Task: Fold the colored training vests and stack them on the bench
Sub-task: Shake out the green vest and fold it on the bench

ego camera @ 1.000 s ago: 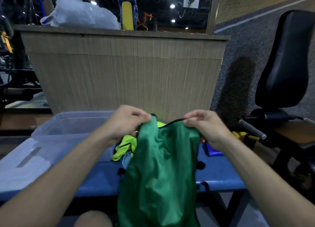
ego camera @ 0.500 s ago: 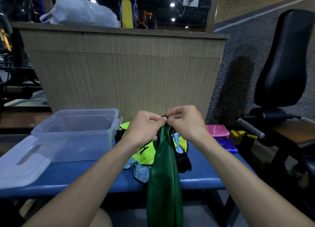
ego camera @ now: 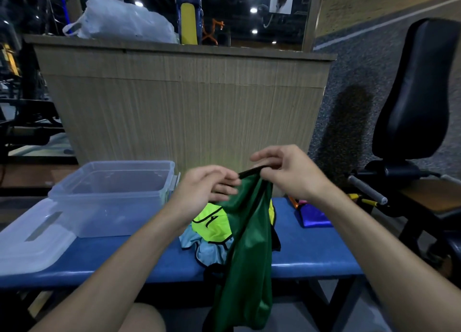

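1. Green vest [ego camera: 245,252] hangs before the blue bench [ego camera: 311,257], so it drapes straight.
2. My right hand [ego camera: 287,172] pinches its black trim.
3. My left hand [ego camera: 207,187], fingers relaxed, touches the cloth to find an edge.

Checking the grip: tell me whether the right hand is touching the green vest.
Touching. The head view shows the right hand pinching the black-trimmed top edge of the green vest.

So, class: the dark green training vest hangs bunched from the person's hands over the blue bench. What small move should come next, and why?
Probably the left hand should pinch the black-trimmed edge and draw it left. The dark green training vest hangs in a narrow bunch off the blue bench, gripped by the right hand, so it needs spreading before folding.
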Demonstrator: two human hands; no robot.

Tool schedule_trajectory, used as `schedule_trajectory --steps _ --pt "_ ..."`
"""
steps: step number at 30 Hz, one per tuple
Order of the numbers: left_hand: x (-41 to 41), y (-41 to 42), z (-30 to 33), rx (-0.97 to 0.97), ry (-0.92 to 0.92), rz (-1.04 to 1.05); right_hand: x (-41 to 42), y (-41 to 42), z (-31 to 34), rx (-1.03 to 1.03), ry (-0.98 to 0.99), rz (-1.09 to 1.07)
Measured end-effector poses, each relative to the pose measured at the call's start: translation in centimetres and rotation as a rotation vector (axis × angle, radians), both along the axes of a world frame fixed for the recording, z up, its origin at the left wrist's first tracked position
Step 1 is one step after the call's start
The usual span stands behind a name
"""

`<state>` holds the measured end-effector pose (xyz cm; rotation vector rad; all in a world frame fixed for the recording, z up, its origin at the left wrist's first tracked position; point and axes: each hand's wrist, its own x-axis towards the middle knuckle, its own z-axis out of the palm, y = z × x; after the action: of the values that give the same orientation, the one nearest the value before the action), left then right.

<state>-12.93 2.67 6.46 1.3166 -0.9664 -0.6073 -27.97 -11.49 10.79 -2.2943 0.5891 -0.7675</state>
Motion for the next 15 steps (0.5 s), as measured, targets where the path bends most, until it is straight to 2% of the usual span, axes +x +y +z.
schedule_trajectory --steps 2,4,8,11,15 --pt "0.9 1.0 -0.8 -0.113 -0.333 0.221 -0.8 -0.9 1.1 0.033 -0.031 0.035" --pt "1.0 2.1 -1.5 -0.193 -0.593 0.356 -1.2 -1.2 2.1 0.02 -0.026 0.074" --pt "-1.5 3.3 -3.0 -0.389 -1.084 0.409 -0.8 -0.7 3.2 -0.003 -0.005 0.113" --pt "-3.6 3.8 -4.1 -0.485 -1.252 0.343 -0.5 -0.1 3.7 -0.021 -0.003 0.124" --pt "-5.0 3.8 -5.0 -0.39 -1.438 0.255 -0.4 0.5 3.8 -0.049 0.013 0.131"
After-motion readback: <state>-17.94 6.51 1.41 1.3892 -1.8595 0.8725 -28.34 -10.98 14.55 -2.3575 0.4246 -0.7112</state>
